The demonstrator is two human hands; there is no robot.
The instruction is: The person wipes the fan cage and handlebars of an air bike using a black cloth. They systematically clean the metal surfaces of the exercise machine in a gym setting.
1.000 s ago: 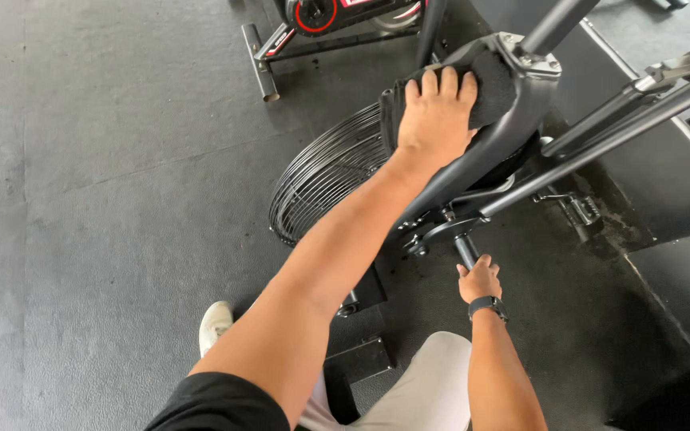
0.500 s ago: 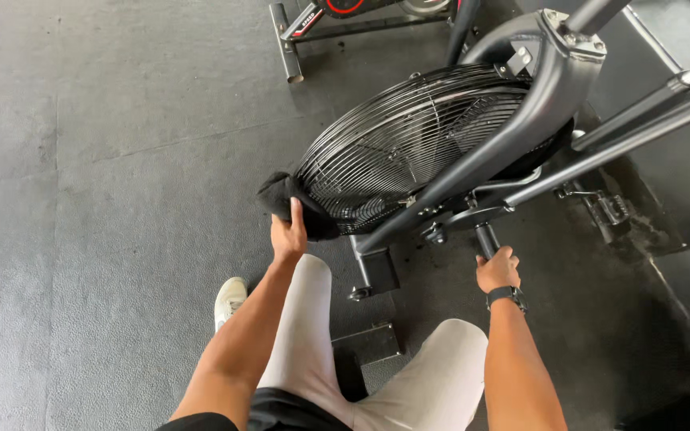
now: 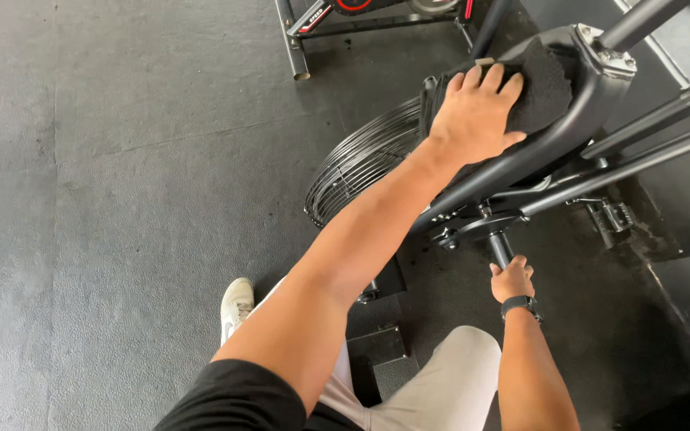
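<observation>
Left hand (image 3: 477, 112) presses a dark folded cloth (image 3: 541, 84) flat-palmed onto the black metal fan-bike frame (image 3: 592, 88). Right hand (image 3: 513, 279) is clenched around the black crank pedal (image 3: 501, 247). If that pedal turns, the cloth's loose edge below the palm could snag the wire fan cage (image 3: 361, 164).

Black cloth (image 3: 541, 84) under the left hand (image 3: 473, 116). Black bike frame (image 3: 592, 96) and black wire fan cage (image 3: 361, 164). Dark grey speckled floor (image 3: 121, 199). White shoe (image 3: 237, 307) — light grey trousers (image 3: 441, 391) — black sleeve (image 3: 233, 399). Black watch (image 3: 521, 304) by the right hand (image 3: 511, 279).
</observation>
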